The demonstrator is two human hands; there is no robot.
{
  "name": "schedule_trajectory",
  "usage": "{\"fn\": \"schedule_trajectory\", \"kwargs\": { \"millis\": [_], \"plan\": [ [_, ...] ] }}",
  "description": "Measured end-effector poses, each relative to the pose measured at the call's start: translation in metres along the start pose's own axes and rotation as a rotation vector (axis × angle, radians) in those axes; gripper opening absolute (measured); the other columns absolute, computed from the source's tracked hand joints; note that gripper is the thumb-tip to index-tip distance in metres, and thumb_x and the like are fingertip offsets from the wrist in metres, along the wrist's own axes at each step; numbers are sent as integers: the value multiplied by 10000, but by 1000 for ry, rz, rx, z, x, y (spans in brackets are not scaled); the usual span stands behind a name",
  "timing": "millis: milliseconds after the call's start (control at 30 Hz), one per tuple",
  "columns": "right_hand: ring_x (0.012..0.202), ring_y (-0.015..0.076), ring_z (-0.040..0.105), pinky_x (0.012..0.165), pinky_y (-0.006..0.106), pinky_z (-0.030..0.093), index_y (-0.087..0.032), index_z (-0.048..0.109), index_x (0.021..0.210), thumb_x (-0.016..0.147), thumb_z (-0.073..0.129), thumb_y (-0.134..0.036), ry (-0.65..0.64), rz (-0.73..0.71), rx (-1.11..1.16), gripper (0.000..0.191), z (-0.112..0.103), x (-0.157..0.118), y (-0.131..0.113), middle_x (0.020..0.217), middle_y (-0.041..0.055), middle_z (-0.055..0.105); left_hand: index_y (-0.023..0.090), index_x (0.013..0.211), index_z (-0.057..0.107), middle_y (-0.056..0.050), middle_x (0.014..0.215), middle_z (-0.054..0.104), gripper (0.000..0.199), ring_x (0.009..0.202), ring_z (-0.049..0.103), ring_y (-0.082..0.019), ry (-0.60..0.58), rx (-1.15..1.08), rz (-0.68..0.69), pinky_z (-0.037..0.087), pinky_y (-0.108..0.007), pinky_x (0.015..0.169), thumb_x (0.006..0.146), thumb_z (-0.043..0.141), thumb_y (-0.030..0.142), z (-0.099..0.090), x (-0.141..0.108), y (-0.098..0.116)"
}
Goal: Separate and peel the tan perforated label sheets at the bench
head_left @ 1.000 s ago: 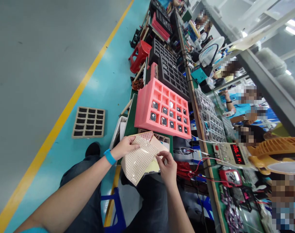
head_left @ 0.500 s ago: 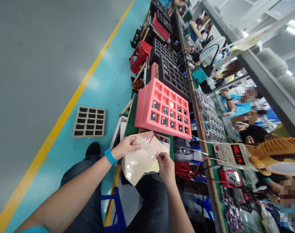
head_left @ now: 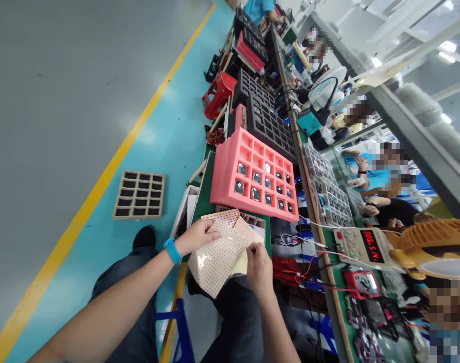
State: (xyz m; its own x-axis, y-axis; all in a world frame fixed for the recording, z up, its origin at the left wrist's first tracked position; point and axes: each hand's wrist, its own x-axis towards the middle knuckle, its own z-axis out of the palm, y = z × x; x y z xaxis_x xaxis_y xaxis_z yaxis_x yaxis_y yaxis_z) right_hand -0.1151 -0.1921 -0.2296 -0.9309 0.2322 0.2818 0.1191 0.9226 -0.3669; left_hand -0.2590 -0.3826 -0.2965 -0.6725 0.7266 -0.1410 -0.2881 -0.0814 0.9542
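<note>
A glossy beige sheet (head_left: 214, 257) covered with small dots hangs over my lap. My left hand (head_left: 197, 237), with a blue band at the wrist, grips its upper left edge between thumb and fingers. At the sheet's right side my right hand (head_left: 258, 259) is closed in a pinch; what is between its fingertips is too small to make out. Another dotted sheet (head_left: 248, 229) lies behind, close to the right fingers. Part of a pale yellow sheet (head_left: 240, 263) shows beneath.
Beyond my hands stands a pink foam tray (head_left: 230, 194) holding dark pieces. A beige tray (head_left: 139, 195) lies on the floor at left. Along the right bench are a power supply (head_left: 352, 245), a red meter (head_left: 362, 284) and an orange fan (head_left: 434, 244). People sit across the bench.
The view has shifted slightly, so most things appear a little lower. My left hand keeps its grip on the dotted sheet, and my right hand stays pinched beside it.
</note>
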Motion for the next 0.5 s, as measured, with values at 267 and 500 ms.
{"fn": "schedule_trajectory", "kwargs": {
  "millis": [267,500],
  "plan": [
    [726,186,582,618,302,400,-216,562,916,1089,405,-279,-36,-72,-73,242,1,-4,2,898,45,600,120,1273,673,-141,1336,704,683,1296,605,-379,-24,80,4,455,-449,1149,638,814,329,6,-3,7],
    [727,187,566,628,307,417,-223,516,902,1078,422,-257,18,-42,-7,203,7,-4,0,866,32,569,119,1161,734,-128,1268,741,554,1263,629,-358,-64,47,17,439,-431,1171,639,800,293,4,-3,11]
  ]
}}
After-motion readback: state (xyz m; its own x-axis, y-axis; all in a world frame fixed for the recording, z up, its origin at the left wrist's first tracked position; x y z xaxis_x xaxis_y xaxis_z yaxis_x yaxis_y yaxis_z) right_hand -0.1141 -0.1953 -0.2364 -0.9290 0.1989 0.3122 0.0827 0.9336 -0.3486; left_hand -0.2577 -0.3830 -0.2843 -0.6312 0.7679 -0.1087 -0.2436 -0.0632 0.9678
